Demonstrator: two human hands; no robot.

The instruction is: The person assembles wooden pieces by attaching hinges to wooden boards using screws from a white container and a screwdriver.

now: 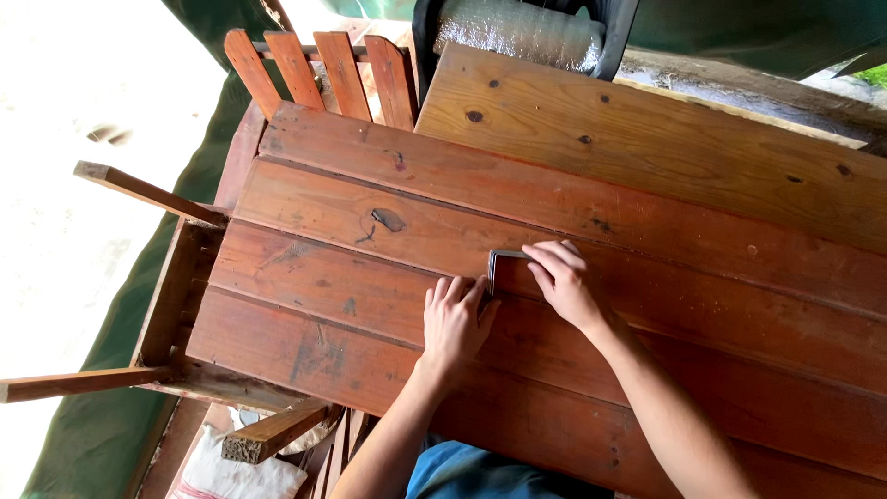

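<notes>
You had the small dark block (505,266) pressed flat on the red-stained panel (351,277), just left of the frame's centre, on the seam between the second and third boards from the top. Your right hand (565,282) was curled over the block's right end, fingers bent and clamped down on it. Your left hand (453,319) lay open and flat on the wood, fingertips touching the block's lower left corner to steady it.

By the look of it, you were working the panel's surface with the block, set down with both hands on it. I judge that a stroke from there called for even downward pressure from the right hand, travel along the grain, and the left hand kept out of the block's path.

Counted:
- one block
- two hands, both yours
- four red boards in the panel
- one paler knotty plank (647,129) lying across the upper right
- four red slats (319,74) fanned out at the upper left
- one silvery roll (522,32) at the top centre
- one white sack (231,476) at the bottom left

A green tarp (111,434) lay under everything.
</notes>
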